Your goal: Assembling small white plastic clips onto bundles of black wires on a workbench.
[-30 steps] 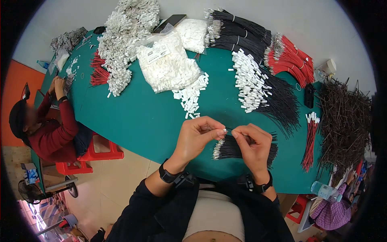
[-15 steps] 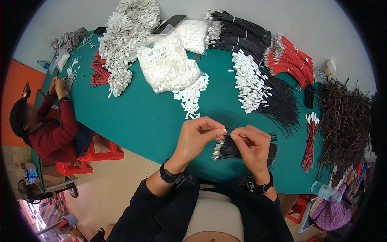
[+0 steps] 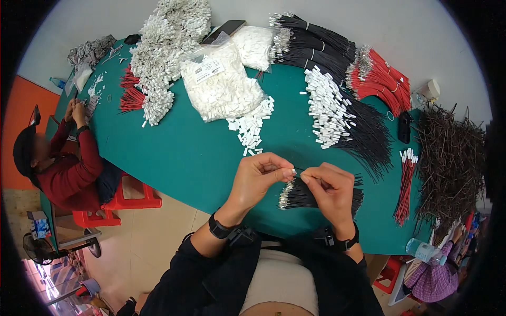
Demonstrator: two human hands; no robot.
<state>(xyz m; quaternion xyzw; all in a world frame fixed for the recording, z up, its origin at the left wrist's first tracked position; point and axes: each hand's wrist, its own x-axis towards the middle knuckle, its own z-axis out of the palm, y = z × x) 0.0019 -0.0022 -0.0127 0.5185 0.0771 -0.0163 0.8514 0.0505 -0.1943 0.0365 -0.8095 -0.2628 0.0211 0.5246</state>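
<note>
nearly fingertip to fingertip, two hands at a small white plug and a thin wire

the left hand [image 3: 257, 176] has its thumb and forefinger closed narrowly on a small white plug [image 3: 293, 171], which pokes out at the fingertips, above the green table [image 3: 184, 163]. just to the right of it, the right hand [image 3: 333, 190] has its thumb and forefinger pinched together on a thin black wire [image 3: 299, 169]; only a short bit of it shows near the plug, and whether its end sits inside the plug is too small to tell.

below the hands, partly hidden by the right one, lies a bunch of black wires [image 3: 299, 197] with bare silvery tips pointing left. beyond the left hand, loose white plugs [image 3: 249, 129] spread from the near edge of a clear bag [image 3: 224, 89] filled with more of them. beyond the right hand, a pile of black wires with white ends [image 3: 328, 108] fans across the table. farther right is a slim bunch of red wires [image 3: 406, 184], white ends away from the person, near a tangled brown heap [image 3: 450, 163]. at the far left, a co-worker [image 3: 71, 174] in a dark red top sits with both hands at the table.
</note>
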